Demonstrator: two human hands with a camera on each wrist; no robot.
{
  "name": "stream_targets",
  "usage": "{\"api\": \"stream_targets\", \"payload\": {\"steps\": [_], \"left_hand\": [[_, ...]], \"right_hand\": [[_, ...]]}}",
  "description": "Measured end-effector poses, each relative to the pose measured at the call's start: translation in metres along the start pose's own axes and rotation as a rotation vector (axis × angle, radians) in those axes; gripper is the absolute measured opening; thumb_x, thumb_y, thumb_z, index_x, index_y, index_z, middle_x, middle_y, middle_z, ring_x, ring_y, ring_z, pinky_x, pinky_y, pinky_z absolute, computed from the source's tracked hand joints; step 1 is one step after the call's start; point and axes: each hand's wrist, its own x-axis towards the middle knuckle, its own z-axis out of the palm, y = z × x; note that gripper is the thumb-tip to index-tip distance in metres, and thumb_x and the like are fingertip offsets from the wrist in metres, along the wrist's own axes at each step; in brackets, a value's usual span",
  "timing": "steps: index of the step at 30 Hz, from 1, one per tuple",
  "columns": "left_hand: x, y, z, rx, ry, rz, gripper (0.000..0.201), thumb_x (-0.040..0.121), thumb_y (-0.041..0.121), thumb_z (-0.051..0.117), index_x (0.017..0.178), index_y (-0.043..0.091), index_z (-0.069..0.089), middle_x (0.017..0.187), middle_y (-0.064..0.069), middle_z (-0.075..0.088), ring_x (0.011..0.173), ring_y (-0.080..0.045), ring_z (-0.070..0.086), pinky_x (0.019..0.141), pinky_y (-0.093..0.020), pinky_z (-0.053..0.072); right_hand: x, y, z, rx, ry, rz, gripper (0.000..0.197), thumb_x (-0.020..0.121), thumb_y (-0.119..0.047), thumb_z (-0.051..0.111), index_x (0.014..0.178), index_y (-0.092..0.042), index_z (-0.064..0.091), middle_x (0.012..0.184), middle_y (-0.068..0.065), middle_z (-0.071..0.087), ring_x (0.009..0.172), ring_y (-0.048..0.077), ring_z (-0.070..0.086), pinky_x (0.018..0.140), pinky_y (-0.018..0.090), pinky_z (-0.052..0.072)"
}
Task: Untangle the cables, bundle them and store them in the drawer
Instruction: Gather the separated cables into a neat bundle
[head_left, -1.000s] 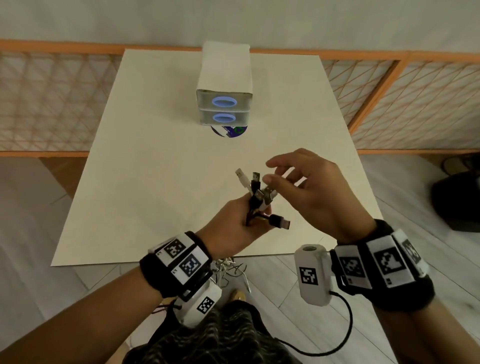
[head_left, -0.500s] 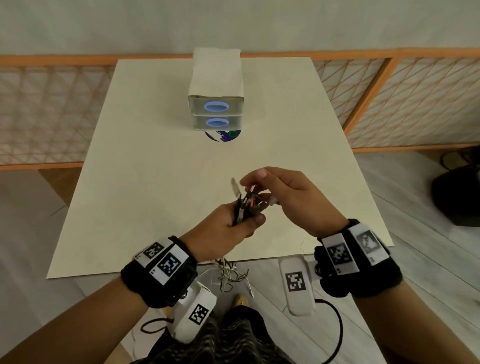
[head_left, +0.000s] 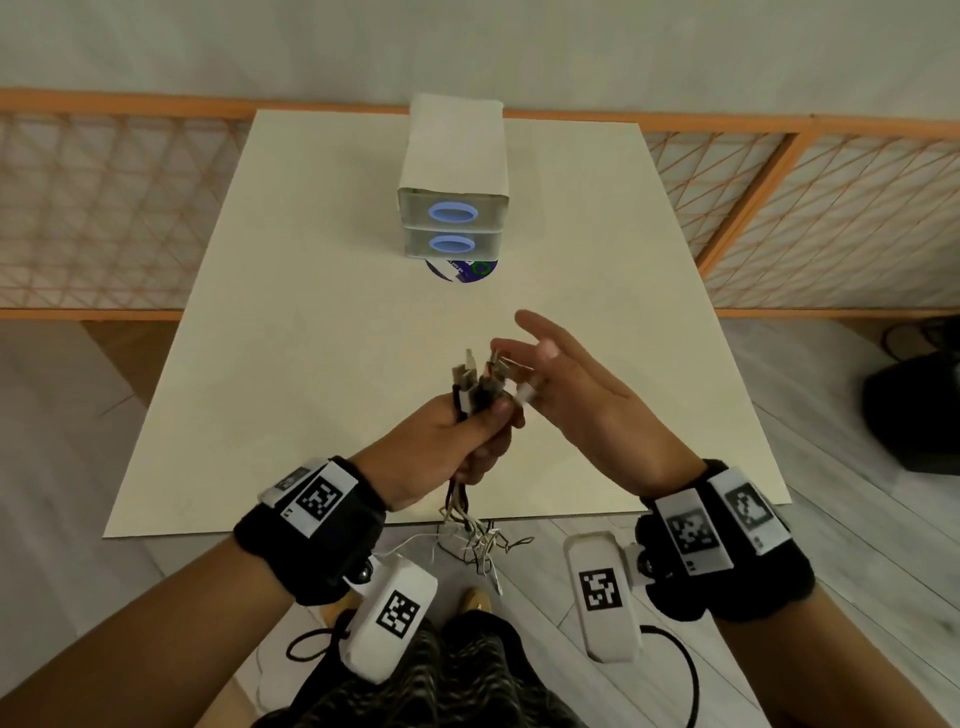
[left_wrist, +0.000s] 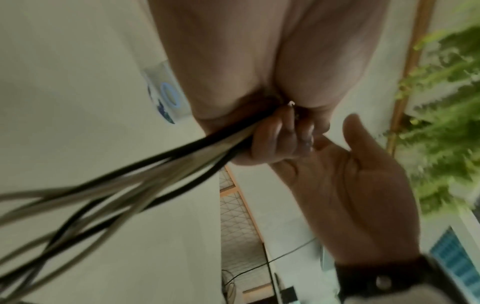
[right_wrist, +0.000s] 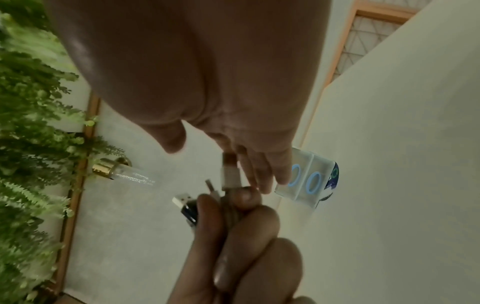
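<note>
From the head view, the left hand grips a bunch of cables above the table, plugs up, loose ends hanging down past the table edge. The right hand is spread wide beside the plugs. The small drawer box stands far back – both drawers shut. The left wrist view shows fingers curled round black and grey cables. The right wrist view shows straight fingers touching a white plug.

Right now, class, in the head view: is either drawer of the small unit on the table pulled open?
No: both drawers sit flush in the unit, their blue ring handles stacked one above the other.
</note>
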Motion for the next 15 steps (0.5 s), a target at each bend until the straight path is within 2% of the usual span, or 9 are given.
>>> {"api": "stream_targets", "payload": {"steps": [2,3,4,6,8,10,12,13,15], "left_hand": [[-0.0017,0.0002,-0.0047,-0.147,0.016,-0.019,0.029,0.089,0.036,0.041,0.090,0.011,0.056,0.057,0.007,0.032,0.045,-0.005,0.026,0.044,-0.016,0.026],[-0.0024,0.0006,-0.0065,-0.193,0.011,-0.030,0.030,0.090,0.035,0.042,0.093,0.011,0.059,0.057,0.006,0.032,0.046,-0.005,0.026,0.044,-0.016,0.027],[-0.0031,0.0008,-0.0076,-0.226,-0.003,-0.045,0.029,0.090,0.035,0.042,0.093,0.014,0.061,0.058,0.006,0.032,0.047,-0.005,0.026,0.045,-0.016,0.028],[-0.0043,0.0010,-0.0080,-0.241,-0.040,-0.070,0.027,0.090,0.034,0.043,0.083,0.021,0.066,0.057,0.006,0.036,0.047,-0.007,0.029,0.046,-0.018,0.028],[-0.0057,0.0013,-0.0062,-0.226,-0.064,-0.084,0.027,0.089,0.033,0.043,0.079,0.021,0.064,0.055,0.006,0.040,0.046,-0.008,0.030,0.047,-0.020,0.028],[-0.0070,0.0016,-0.0037,-0.238,-0.073,-0.091,0.030,0.089,0.032,0.041,0.079,0.019,0.066,0.054,0.005,0.042,0.046,-0.008,0.030,0.047,-0.020,0.026],[-0.0079,0.0020,-0.0015,-0.214,-0.087,-0.107,0.035,0.089,0.034,0.040,0.067,0.022,0.066,0.053,0.005,0.043,0.046,-0.007,0.029,0.047,-0.020,0.026],[-0.0083,0.0026,-0.0005,-0.196,-0.090,-0.120,0.034,0.088,0.035,0.042,0.064,0.020,0.061,0.053,0.005,0.043,0.046,-0.008,0.029,0.047,-0.020,0.026],[-0.0086,0.0015,0.0003,-0.164,-0.092,-0.130,0.030,0.088,0.037,0.043,0.070,0.014,0.050,0.053,0.004,0.043,0.046,-0.009,0.028,0.046,-0.019,0.028]], "right_hand": [[0.0002,0.0048,-0.0001,-0.162,0.135,-0.055,0.036,0.093,-0.027,0.051,0.129,-0.025,0.046,0.124,-0.007,0.059,0.113,0.005,0.055,0.096,0.026,0.041],[-0.0006,0.0060,-0.0003,-0.285,0.191,-0.103,0.034,0.091,-0.021,0.056,0.124,-0.022,0.050,0.120,-0.006,0.060,0.109,0.005,0.056,0.092,0.022,0.042],[-0.0017,0.0057,-0.0001,-0.404,0.218,-0.162,0.033,0.088,-0.019,0.060,0.120,-0.021,0.054,0.117,-0.007,0.060,0.107,0.004,0.056,0.090,0.018,0.042],[-0.0043,0.0033,-0.0010,-0.591,0.188,-0.289,0.033,0.084,-0.022,0.066,0.117,-0.022,0.058,0.116,-0.008,0.059,0.108,0.005,0.054,0.093,0.013,0.040],[-0.0048,0.0021,-0.0026,-0.715,0.142,-0.364,0.035,0.082,-0.025,0.067,0.116,-0.021,0.060,0.119,-0.006,0.057,0.114,0.010,0.051,0.099,0.019,0.038],[-0.0033,0.0027,-0.0042,-0.823,0.116,-0.347,0.032,0.080,-0.031,0.067,0.111,-0.021,0.063,0.125,-0.004,0.054,0.116,0.015,0.049,0.101,0.030,0.039],[-0.0029,0.0032,-0.0048,-0.855,0.080,-0.269,0.021,0.080,-0.030,0.069,0.099,-0.020,0.068,0.127,-0.004,0.053,0.116,0.016,0.048,0.100,0.035,0.040],[-0.0032,0.0041,-0.0051,-0.833,0.061,-0.249,0.016,0.080,-0.028,0.069,0.093,-0.020,0.070,0.127,-0.004,0.053,0.115,0.015,0.049,0.099,0.034,0.040],[-0.0038,0.0064,-0.0053,-0.777,0.055,-0.253,0.009,0.080,-0.024,0.070,0.086,-0.018,0.071,0.125,-0.004,0.054,0.111,0.011,0.051,0.096,0.025,0.040]]}}
